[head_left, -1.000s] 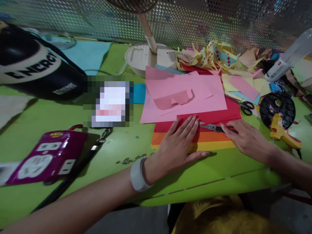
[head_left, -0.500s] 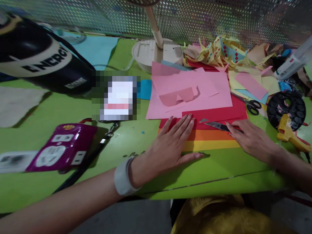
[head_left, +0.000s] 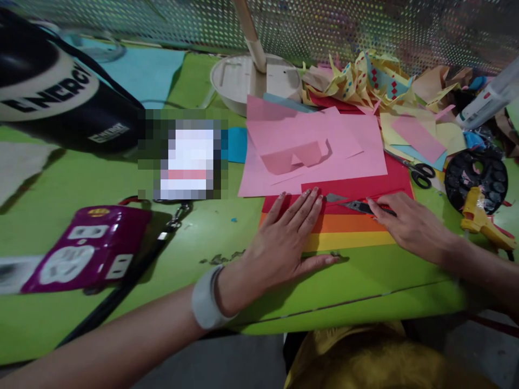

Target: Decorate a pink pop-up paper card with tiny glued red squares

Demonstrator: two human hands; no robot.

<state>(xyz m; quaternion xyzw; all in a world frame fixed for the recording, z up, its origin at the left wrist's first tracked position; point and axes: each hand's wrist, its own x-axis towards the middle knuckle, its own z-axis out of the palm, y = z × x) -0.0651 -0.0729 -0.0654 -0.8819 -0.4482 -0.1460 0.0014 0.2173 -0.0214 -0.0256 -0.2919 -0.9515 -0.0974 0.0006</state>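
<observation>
My left hand lies flat with fingers spread, pressing on a red sheet of paper and the orange sheet and yellow sheet that show below it. In my right hand is a utility knife, its blade pointing left over the red paper, close to my left fingertips. A thin red strip edge shows along the blade; whether it is cut free I cannot tell. Pink paper with a folded cut-out shape lies just behind the red sheet.
Black-handled scissors, a black palette and a yellow glue gun lie at right. Paper scraps pile up behind. At left are a purple power socket, a blurred-out phone and a large black bottle.
The knife in my right hand has shifted slightly left, its blade nearer my left fingertips. My left hand stays flat on the paper. The view has turned a little.
</observation>
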